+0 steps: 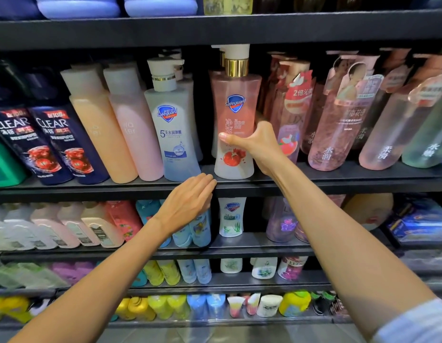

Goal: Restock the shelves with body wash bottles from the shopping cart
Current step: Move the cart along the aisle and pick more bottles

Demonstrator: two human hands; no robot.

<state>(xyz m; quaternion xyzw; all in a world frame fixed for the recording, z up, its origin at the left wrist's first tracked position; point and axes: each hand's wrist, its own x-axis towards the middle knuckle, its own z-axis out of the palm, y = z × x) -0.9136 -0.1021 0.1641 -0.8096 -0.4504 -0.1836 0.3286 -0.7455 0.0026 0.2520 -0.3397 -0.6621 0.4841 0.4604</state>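
Observation:
A pink Safeguard body wash bottle (236, 115) with a gold collar and white pump stands upright on the dark shelf (314, 180), near its front edge. My right hand (258, 144) grips it around the lower middle, thumb across the label. My left hand (190, 200) reaches toward the shelf edge just below and left of the bottle, fingers straight and together, holding nothing. A pale blue Safeguard bottle (174, 129) stands right beside it on the left. The shopping cart is out of view.
Pink Lux bottles (339, 125) crowd the shelf to the right; peach and pink bottles (116, 129) and dark Clear bottles (51, 144) stand to the left. Lower shelves (239, 246) hold several smaller bottles. Another shelf board (215, 28) runs close above the pump.

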